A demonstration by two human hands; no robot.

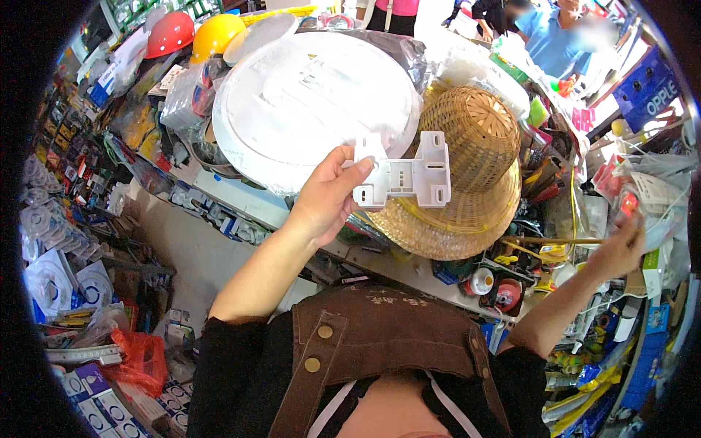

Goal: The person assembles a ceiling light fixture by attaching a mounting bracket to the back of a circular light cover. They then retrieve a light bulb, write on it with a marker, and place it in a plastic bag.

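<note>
My left hand (328, 191) is closed on a white plastic mounting bracket (400, 177), with the thumb on its face and the fingers behind. The bracket has slotted corner tabs and a narrower middle. It is held up in front of a woven straw hat (475, 146) and a large round white disc-shaped panel (314, 102). Out at the far right, my right hand (619, 247) is raised with its fingers curled, beside clear plastic bags (661, 197). A small red piece (629, 204) shows at its fingertips; what it belongs to is unclear.
A red hard hat (170, 34) and a yellow one (217, 38) sit at the back left. Red-and-white rolls (507, 293) lie below the straw hat. Packed shelves line both sides. A person in a blue shirt (555, 44) stands at the far right.
</note>
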